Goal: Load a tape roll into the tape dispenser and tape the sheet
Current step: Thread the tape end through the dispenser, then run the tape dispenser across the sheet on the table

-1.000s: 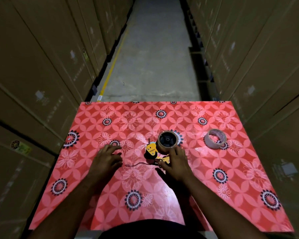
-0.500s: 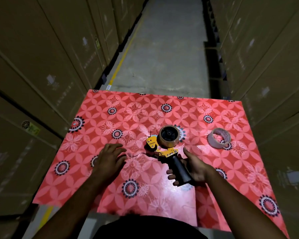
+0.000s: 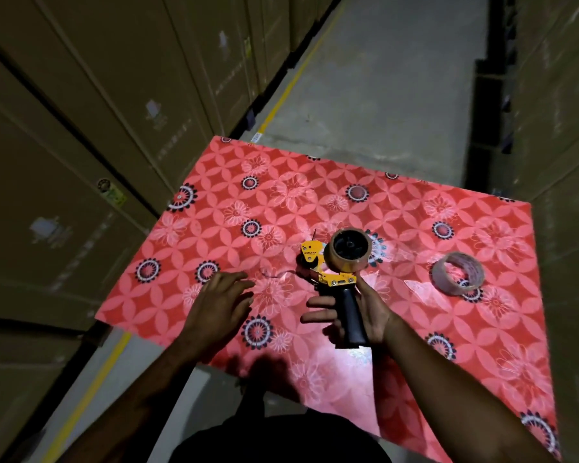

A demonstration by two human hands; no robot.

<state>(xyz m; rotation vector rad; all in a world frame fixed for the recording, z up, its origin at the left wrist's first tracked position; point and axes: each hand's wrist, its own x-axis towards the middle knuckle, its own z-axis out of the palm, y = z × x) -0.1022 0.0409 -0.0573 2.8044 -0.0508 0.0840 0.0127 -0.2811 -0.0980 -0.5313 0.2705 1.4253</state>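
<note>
- The tape dispenser [image 3: 336, 279], brown roll already seated, sits mid-sheet [image 3: 482, 329]; handle runs near, head far.
- My right hand [image 3: 358, 312] wraps that handle loosely (fingers not clamped).
- My left hand [image 3: 219, 302] rests spread and empty on the sheet, just left.

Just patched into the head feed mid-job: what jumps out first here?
The bright red floral sheet fills the middle, between dim stacks of cardboard boxes. At its centre the right hand holds the yellow tape dispenser by its black handle, a brown roll mounted on it. A spare tape roll lies to the right, and the left hand hovers open nearby.
</note>
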